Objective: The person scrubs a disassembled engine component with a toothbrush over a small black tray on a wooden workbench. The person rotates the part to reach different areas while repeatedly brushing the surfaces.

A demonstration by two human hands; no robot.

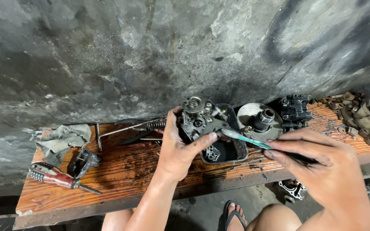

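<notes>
Left hand clamping greasy metal engine part over black tray; right hand, at three o'clock, pinching green-handled brush, bristles touching part.

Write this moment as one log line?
left hand: grips greasy metal part | right hand: holds toothbrush to it | below: black tray on wooden bench

Left hand holds a greasy carburetor; right hand brushes it with a toothbrush.

A worn, oil-stained wooden plank is set against a concrete wall. On it are laid a grey rag, a red-handled screwdriver, a small black metal housing, a sprung T-handle rod, a black plastic tray, a round metal cover and a black machined block.
</notes>
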